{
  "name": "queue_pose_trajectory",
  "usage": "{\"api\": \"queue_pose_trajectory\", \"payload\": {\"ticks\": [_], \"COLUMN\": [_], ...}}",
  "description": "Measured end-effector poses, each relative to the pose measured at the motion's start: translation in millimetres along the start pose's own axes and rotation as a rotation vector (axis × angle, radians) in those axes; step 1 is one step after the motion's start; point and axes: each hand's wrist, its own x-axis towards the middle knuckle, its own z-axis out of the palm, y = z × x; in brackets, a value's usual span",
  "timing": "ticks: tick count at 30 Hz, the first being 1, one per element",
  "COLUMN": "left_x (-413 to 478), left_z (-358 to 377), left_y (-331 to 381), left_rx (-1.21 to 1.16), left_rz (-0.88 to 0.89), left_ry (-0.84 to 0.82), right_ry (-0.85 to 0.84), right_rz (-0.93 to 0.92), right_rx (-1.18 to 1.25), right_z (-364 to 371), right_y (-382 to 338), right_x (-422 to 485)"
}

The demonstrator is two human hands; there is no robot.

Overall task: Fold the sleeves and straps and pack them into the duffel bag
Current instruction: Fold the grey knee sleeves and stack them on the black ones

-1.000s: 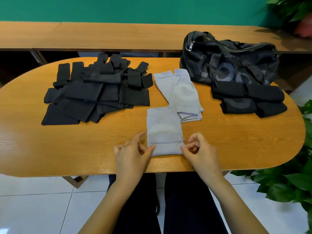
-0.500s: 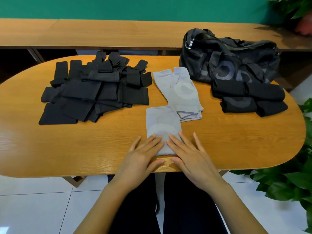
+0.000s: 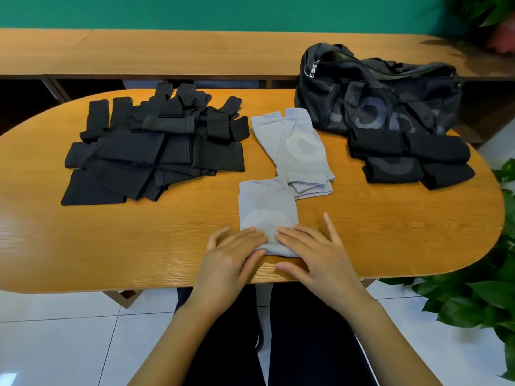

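Both of your hands are spread flat, fingers straight, on the near end of the grey sleeve. Your left hand presses its left half and your right hand its right half, with the fingertips nearly meeting in the middle. Neither grips anything. Your thumbs sit at the near edge, where the cloth looks rounded as if turned over, though I cannot tell for sure.

That sleeve lies lengthwise on the table in front of you, its far corner touching the other grey sleeves. The duffel bag stands at the far right, with folded black sleeves just in front of it. The unfolded black pile lies to the left.

Expect this cloth to be light, soft and stretchy, and likely to spring open or slide on the smooth wood. I would take it by the two near corners, thumb under and fingers over. Carry that edge toward the far end, then press the crease flat before you let go.
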Motion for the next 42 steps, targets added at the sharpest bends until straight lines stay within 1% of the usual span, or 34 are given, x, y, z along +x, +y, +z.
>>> {"api": "queue_pose_trajectory", "payload": {"ticks": [7, 11, 14, 17, 21, 24, 27, 29, 32, 33, 35, 36, 38, 40, 42], "left_x": [1.8, 1.2, 2.1, 3.9, 11.9, 20.8, 26.4, 28.4, 29.4, 29.6, 30.0, 30.3, 30.9, 29.6, 26.3], "left_z": [-6.1, -7.8, -7.5, -10.2, -13.0, -11.1, -8.8, -7.9, -5.6, -4.1, -1.9, -1.3, -2.4, -5.3, -7.3], "left_y": [3.3, -0.5, -0.8, 4.7, 15.7, 18.3, 17.4, 17.2, 13.2, 10.7, 6.3, 4.2, 0.2, -5.3, -12.6], "left_rx": [-0.079, -0.106, -0.113, -0.156, -0.255, -0.334, -0.288, -0.196, -0.053, -0.010, 0.062, 0.083, 0.106, 0.130, 0.155], "left_rz": [-0.027, -0.027, -0.049, -0.165, -0.349, -0.469, -0.506, -0.494, -0.497, -0.480, -0.385, -0.311, -0.137, 0.003, 0.061], "left_ry": [0.033, 0.008, 0.048, 0.100, 0.141, 0.161, 0.178, 0.178, 0.129, 0.116, 0.102, 0.099, 0.084, 0.005, -0.138], "right_ry": [0.184, 0.197, 0.227, 0.289, 0.331, 0.305, 0.244, 0.198, 0.127, 0.109, 0.116, 0.148, 0.183, 0.083, -0.069], "right_rz": [-0.043, -0.010, 0.028, 0.109, 0.263, 0.354, 0.414, 0.447, 0.495, 0.509, 0.504, 0.465, 0.320, 0.124, -0.035], "right_rx": [0.074, 0.104, 0.123, 0.148, 0.180, 0.198, 0.221, 0.237, 0.235, 0.237, 0.234, 0.225, 0.189, 0.099, -0.002], "right_z": [-3.9, -5.3, -6.6, -7.4, -8.5, -8.0, -7.2, -8.2, -8.6, -7.7, -4.6, -3.3, -2.0, -2.3, -0.6], "right_y": [4.2, 4.3, 4.0, 1.7, -3.6, -5.9, -6.7, -7.1, -6.0, -5.7, -5.2, -5.1, -3.3, 2.1, 7.8], "right_x": [2.6, 4.5, 5.9, 8.5, 17.2, 24.9, 32.0, 36.8, 42.7, 44.1, 45.2, 44.2, 40.2, 35.8, 31.5]}}
